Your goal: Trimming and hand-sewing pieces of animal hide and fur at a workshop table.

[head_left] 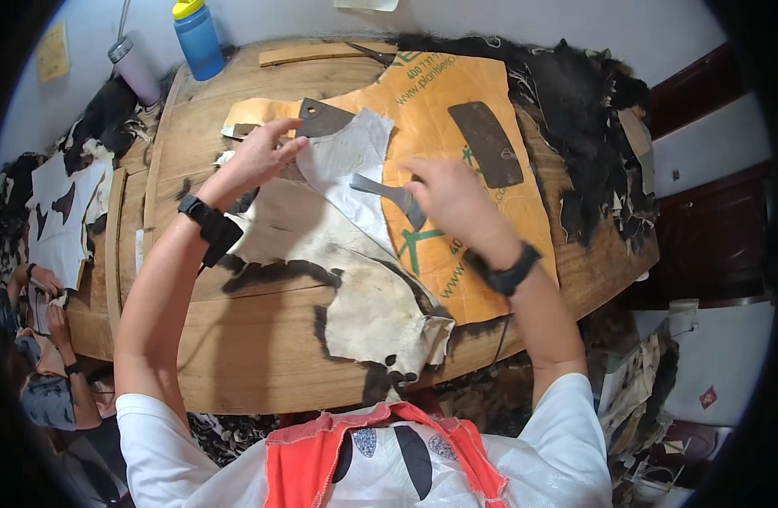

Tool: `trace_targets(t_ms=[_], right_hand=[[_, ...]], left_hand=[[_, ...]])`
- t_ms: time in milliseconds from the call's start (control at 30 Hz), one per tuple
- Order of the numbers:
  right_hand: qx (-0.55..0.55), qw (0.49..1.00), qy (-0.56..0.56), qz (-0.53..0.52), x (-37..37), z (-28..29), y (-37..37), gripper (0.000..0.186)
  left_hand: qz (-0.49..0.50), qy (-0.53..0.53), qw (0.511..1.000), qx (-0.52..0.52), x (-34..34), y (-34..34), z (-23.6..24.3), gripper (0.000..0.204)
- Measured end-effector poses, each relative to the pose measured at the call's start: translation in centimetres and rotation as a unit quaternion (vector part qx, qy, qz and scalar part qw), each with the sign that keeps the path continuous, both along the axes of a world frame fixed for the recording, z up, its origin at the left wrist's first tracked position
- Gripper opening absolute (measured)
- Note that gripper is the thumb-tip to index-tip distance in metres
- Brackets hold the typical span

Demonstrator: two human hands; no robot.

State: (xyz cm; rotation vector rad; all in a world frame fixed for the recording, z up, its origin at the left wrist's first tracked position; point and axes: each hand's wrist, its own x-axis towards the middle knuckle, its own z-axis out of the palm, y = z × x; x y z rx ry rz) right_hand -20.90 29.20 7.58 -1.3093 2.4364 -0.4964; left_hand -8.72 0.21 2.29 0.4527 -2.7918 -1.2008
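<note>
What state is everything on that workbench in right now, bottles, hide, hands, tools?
Left hand: open, fingers pressing flat on the pale hide.
Right hand: closed around a grey flat tool.
Grey flat tool: held, its tip lying on the hide.
Pale hide: spread skin side up, one end hanging over the table edge.
Orange paper sheet: lying flat under the hide.
Dark oval template: lying loose on the paper.
Blue bottle: upright, yellow cap shut.
</note>
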Motion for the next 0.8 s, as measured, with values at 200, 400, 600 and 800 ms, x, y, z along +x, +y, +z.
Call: trace_targets(t_ms=[200,400,600,800], right_hand=[[-0.007,0.927,0.362,0.097,4.1,-8.4,-3.9,0.043],[-0.076,0.985,0.154,-0.007,1.9,-5.5,-2.8,0.03],[-0.115,0.991,0.057,-0.027,6.8,-4.5,-3.4,0.029],[-0.054,0.991,0.048,0.116,12.9,-6.6,-8.2,0.041]], left_hand=[[-0.112,0.053,0.983,-0.135,-0.4,-0.6,-1.8,0.049],[-0.095,-0.015,0.995,0.008,0.6,-2.3,-1.6,0.039],[-0.102,-0.025,0.949,0.296,6.1,-5.1,-0.3,0.033],[-0.241,-0.02,0.96,-0.143,14.7,0.9,0.7,0.026]])
